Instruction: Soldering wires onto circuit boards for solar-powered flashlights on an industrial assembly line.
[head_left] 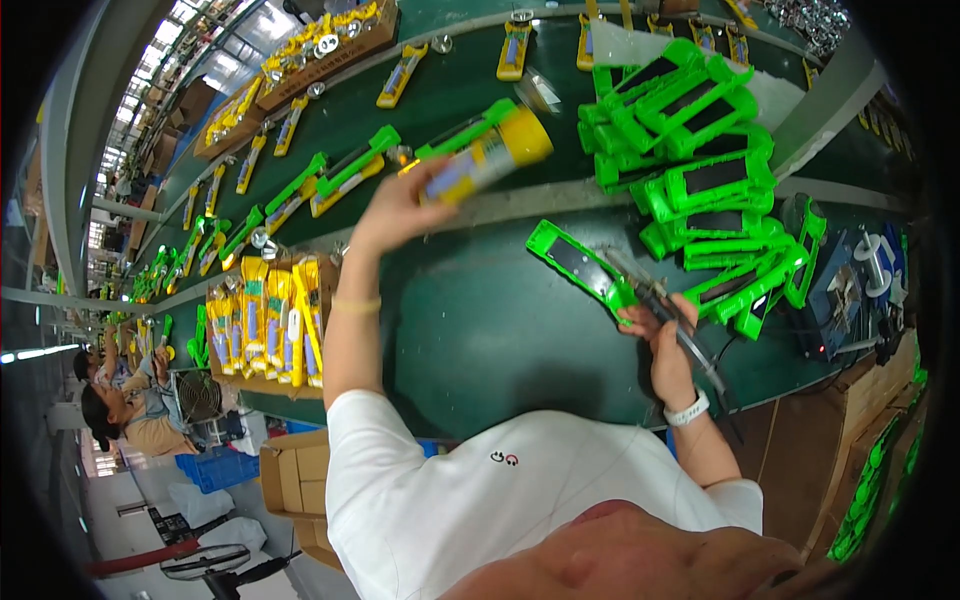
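My left hand (395, 210) is closed around a yellow lamp body (490, 158) with a lilac label, blurred by motion, over the far belt. A green casing (465, 128) lies right behind that body; whether my hand touches it I cannot tell. In my right hand (668, 335) is a dark, thin tool with a cable, looking like a soldering iron (655, 298). The fingers of that hand also touch the lower end of a green frame (578, 262) with a dark inside panel, tilted above the green bench (470, 330).
Green frames (715, 180) are heaped to the right. Beside them stand a blue soldering station (835, 290) and a solder spool (872, 262). A carton of yellow lamp bodies (265, 320) sits left. Beyond a metal rail (520, 202), the belt (460, 75) carries several parts. Other people sit far left.
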